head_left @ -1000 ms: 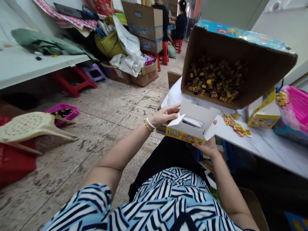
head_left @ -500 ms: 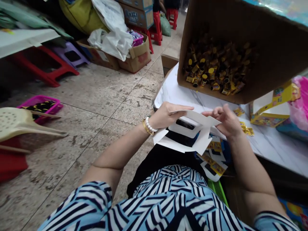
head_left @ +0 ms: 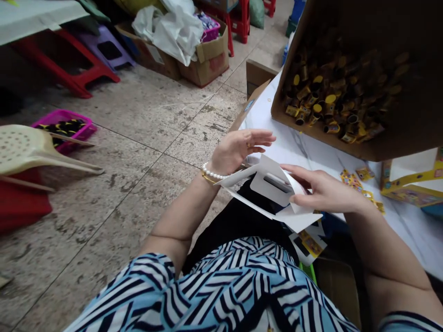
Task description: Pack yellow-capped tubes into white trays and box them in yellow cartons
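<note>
carton [head_left: 273, 193]: btwn hands, just in front of tabletop [head_left: 289, 147]; long axis l-to-r, r end nearer body
left hand [head_left: 242, 148]: unclenched, fingers straight, by l end; contact unclear
right hand [head_left: 320, 188]: nearer, pinching r side

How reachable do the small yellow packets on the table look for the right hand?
Probably yes: the packets lie on the table near the right hand, nothing visibly between, but it would have to release the white carton first.
</note>
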{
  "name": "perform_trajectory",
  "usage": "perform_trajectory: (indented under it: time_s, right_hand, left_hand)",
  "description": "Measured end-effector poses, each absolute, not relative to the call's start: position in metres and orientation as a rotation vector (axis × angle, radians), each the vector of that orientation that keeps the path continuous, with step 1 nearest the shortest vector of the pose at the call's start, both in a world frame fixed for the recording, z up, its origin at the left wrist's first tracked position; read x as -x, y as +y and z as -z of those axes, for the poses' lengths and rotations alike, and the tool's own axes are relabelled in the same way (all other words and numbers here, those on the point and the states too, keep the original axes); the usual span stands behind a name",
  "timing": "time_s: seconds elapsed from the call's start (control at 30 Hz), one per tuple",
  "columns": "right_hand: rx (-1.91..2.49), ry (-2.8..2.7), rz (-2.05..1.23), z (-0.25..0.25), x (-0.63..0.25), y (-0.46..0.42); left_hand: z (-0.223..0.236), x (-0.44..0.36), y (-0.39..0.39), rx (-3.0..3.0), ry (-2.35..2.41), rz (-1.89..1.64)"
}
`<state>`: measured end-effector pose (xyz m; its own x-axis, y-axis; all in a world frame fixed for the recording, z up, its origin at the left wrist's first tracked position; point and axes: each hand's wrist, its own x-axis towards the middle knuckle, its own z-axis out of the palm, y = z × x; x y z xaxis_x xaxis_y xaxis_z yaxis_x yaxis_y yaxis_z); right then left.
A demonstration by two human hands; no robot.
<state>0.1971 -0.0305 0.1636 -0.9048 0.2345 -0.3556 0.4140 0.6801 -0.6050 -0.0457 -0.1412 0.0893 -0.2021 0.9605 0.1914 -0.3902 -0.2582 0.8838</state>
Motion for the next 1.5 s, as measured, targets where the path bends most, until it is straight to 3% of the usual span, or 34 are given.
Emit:
perform_trajectory:
  time_s: [0.13, 0.57, 0.8, 1.07, 1.37, 1.5]
  right_hand:
    - [-0.503, 2.673, 0.931, -0.159, -0.200, -0.037]
    - [-0.597, 2.880, 0.752, -0.110, -0.209, -0.049]
    - [-0.611, 2.723, 0.998, -0.103, -0.235, -0.086]
    - [-0.764, 2.536, 1.427, -0.038, -0.262, -0.111]
    - [-0.910, 2.595, 1.411, -0.032, -0.241, -0.126]
    - [-0.826, 2.468, 1.800, -0.029, -0.262, -0.117]
  left_hand:
    - [-0.096, 0.049, -0.155, -1.316, 1.212, -1.361]
    - [-0.126, 0.027, -0.126, -1.994, 1.565, -0.040]
    - [-0.094, -0.004, -0.194, -1.904, 1.509, -0.064]
    - [-0.039, -0.006, -0.233, -1.368, 1.476, -0.468]
    - [-0.030, -0.008, -0.244, -1.436, 1.791, -0.530]
    - [-0.028, -0.008, -0.243, -1.478, 1.832, -0.581]
